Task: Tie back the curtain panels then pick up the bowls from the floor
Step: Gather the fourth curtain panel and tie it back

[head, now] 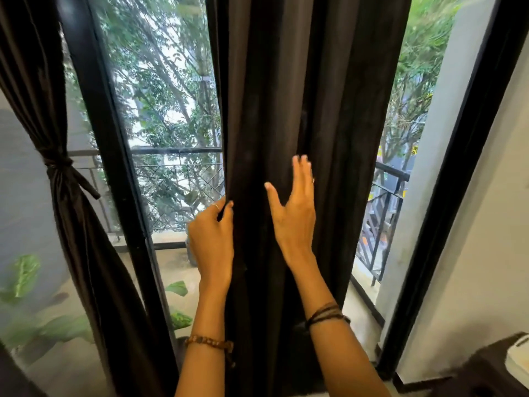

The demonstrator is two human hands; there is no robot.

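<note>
Middle curtain panel [300, 110]: dark, hanging loose in folds before the glass door.
Left hand [211, 239]: pinching that panel's left edge between thumb and curled fingers.
Right hand [294, 213]: flat against the folds, fingers straight, grasping nothing.
Left curtain panel [37, 96]: gathered, bound by a knotted tie-back [61, 164].
Bowls: out of view.

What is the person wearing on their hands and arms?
Both forearms are bare, with no sleeves in view. The left hand has a thin ring on one finger, and a bracelet of brown beads circles that wrist. The right hand shows a small ring too, and its wrist carries a bunch of thin dark cord bands.
</note>
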